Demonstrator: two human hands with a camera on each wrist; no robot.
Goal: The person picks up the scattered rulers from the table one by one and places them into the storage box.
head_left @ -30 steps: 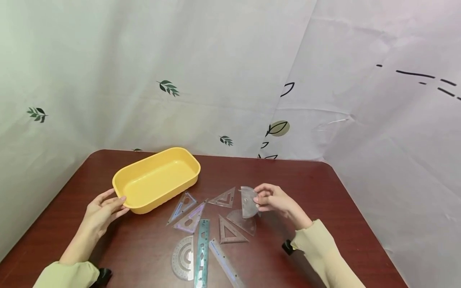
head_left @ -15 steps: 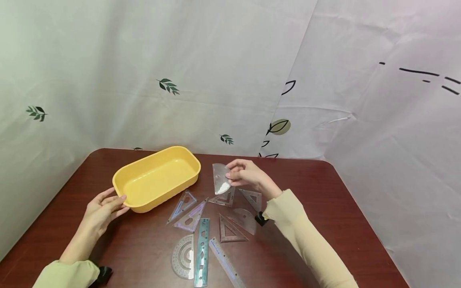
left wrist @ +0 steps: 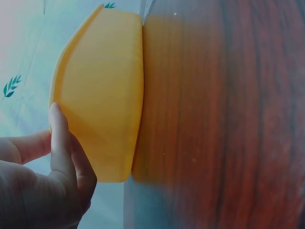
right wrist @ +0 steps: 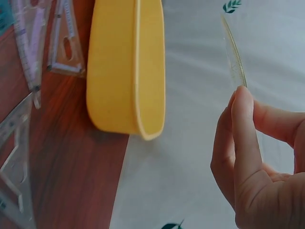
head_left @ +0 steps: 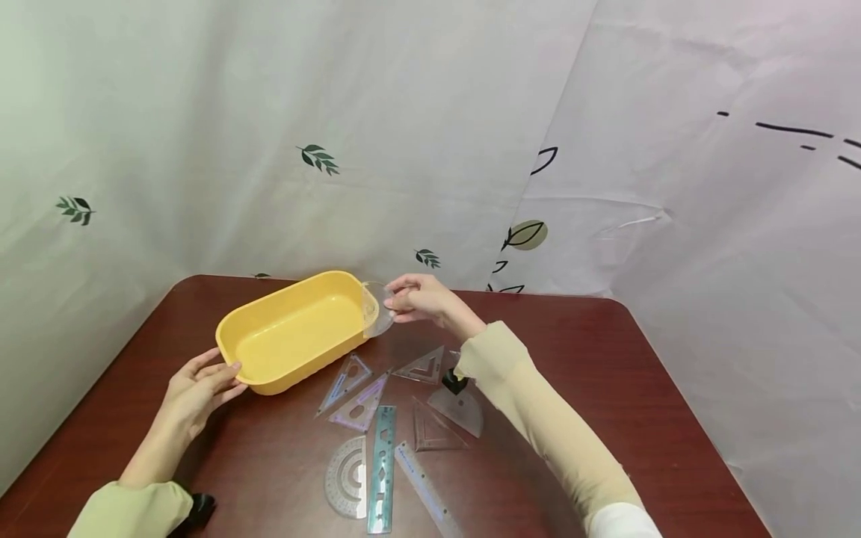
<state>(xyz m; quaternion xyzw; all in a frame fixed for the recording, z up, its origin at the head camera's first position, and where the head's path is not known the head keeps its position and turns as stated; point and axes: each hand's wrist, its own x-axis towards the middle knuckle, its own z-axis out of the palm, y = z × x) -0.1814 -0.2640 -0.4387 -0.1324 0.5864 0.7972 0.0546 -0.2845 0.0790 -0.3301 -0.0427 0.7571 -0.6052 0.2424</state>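
Observation:
My left hand (head_left: 193,394) grips the near left corner of a yellow plastic bin (head_left: 296,340), thumb at the rim in the left wrist view. With my right hand (head_left: 425,300) I pinch a clear half-round protractor (head_left: 380,320) by its curved side. It is raised and overlaps the bin's right end in the head view. Seen edge-on in the right wrist view, the protractor (right wrist: 234,59) stands up from the fingertips, apart from the bin (right wrist: 112,71). Inside the bin, only bare yellow floor shows.
On the brown table (head_left: 572,388) lie a blue set square (head_left: 344,382), a purple set square (head_left: 363,403), clear set squares (head_left: 424,366), a teal ruler (head_left: 381,471), a lilac-marked ruler (head_left: 425,486) and protractors (head_left: 346,478), (head_left: 460,412). A white curtain stands behind.
My right hand has lifted the protractor from the other pieces and carried it left and back to the bin's right end. The left hand stays on the bin.

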